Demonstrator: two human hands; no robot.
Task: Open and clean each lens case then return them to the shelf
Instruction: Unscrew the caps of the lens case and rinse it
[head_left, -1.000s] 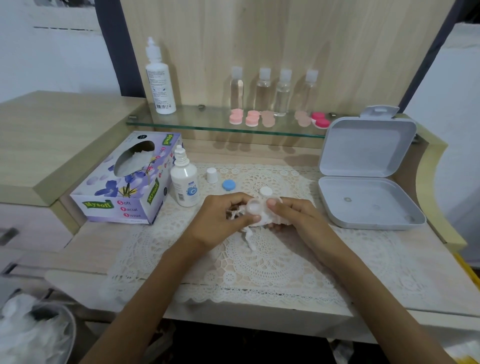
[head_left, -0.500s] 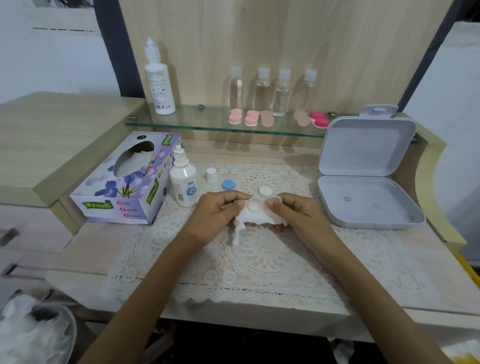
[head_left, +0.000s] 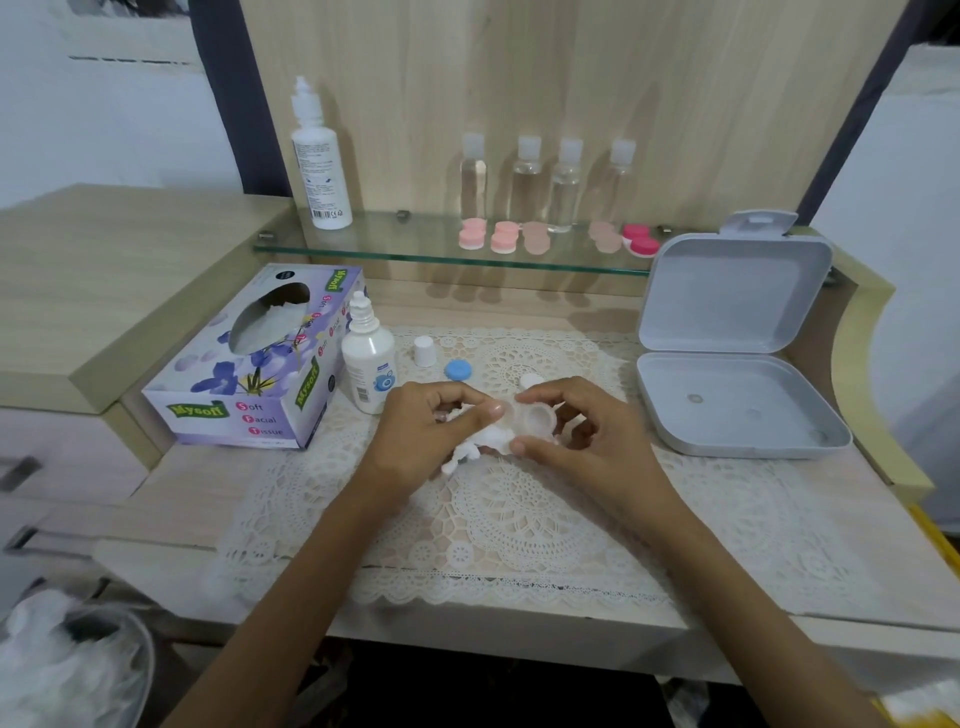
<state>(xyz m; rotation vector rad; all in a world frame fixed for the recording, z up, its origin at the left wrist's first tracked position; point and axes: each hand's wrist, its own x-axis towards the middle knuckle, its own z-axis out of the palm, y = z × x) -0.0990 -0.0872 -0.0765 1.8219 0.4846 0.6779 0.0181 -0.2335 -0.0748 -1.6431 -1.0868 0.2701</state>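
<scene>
Holding the open lens case (head_left: 530, 418) over the middle of the lace mat (head_left: 519, 519), we pinch it in our right hand (head_left: 582, 441), thumb on its near edge and forefinger on its far edge. Our left hand (head_left: 426, 431) curls its fingers round a bunched white tissue (head_left: 467, 452), with the thumb pressed against the case's left well. A blue cap (head_left: 458, 370) and a white cap (head_left: 424, 351) lie on the mat behind our hands, beside a small white bottle (head_left: 368, 364). Several pink cases (head_left: 488, 236) sit on the glass shelf (head_left: 363, 249) behind. An open grey box (head_left: 737, 364) stands to our right.
</scene>
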